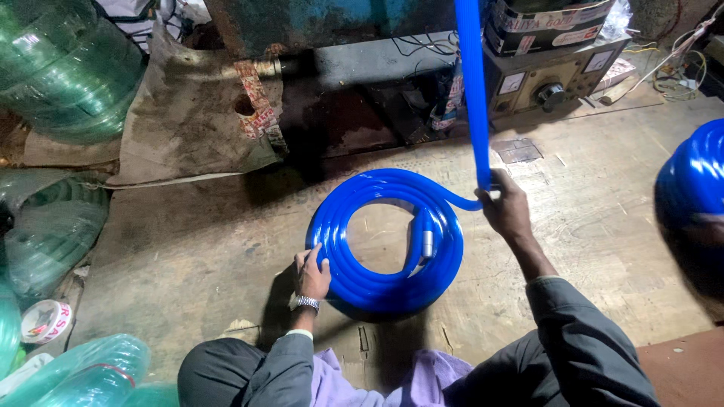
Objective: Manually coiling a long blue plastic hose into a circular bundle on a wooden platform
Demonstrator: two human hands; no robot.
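Observation:
A coil of translucent blue hose [354, 271] lies flat on the wooden floor board [188, 249] in front of me. A metal fitting [427, 243] shows inside the ring. My left hand [311, 273], with a wristwatch, rests on the coil's left rim. My right hand [505, 207] grips the free run of blue hose [473, 90] where it leaves the coil and rises straight up out of view.
Coils of clear green hose [68, 68] pile at the left, with a tape roll [44, 320] near them. A grey control box [550, 79] and machine base stand behind. Another blue hose coil [690, 177] sits at the right edge. Sacking [196, 113] lies back left.

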